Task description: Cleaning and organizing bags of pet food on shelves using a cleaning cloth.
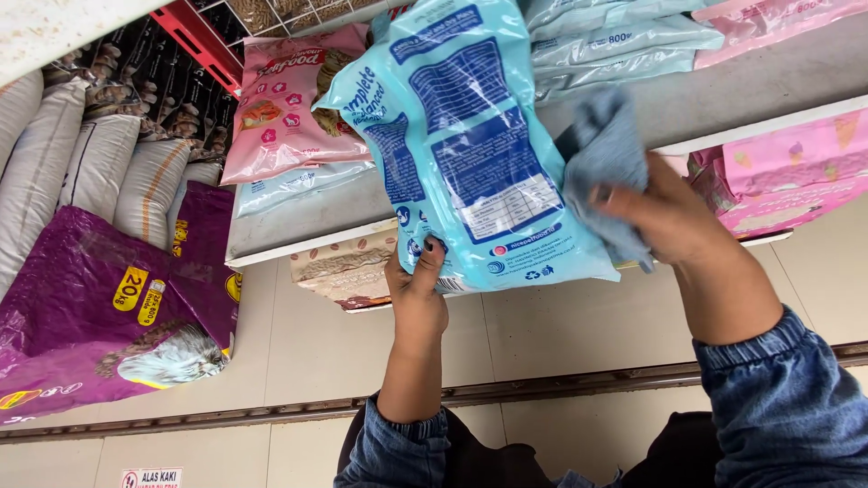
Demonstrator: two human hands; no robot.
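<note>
Fingers of my left hand [418,294] clamp the near bottom edge of the glossy light-blue plastic pet-food bag [466,145] above the grey shelf [768,86], my right hand [665,217] pressing a grey-blue cloth [608,158] against its right side; it looks floppy, slippery, fairly light, best gripped at the seams.

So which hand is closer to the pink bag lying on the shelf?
Left. The left hand grips the light blue bag's bottom edge just below the pink bag; the right hand, holding a cloth, is farther away.
</note>
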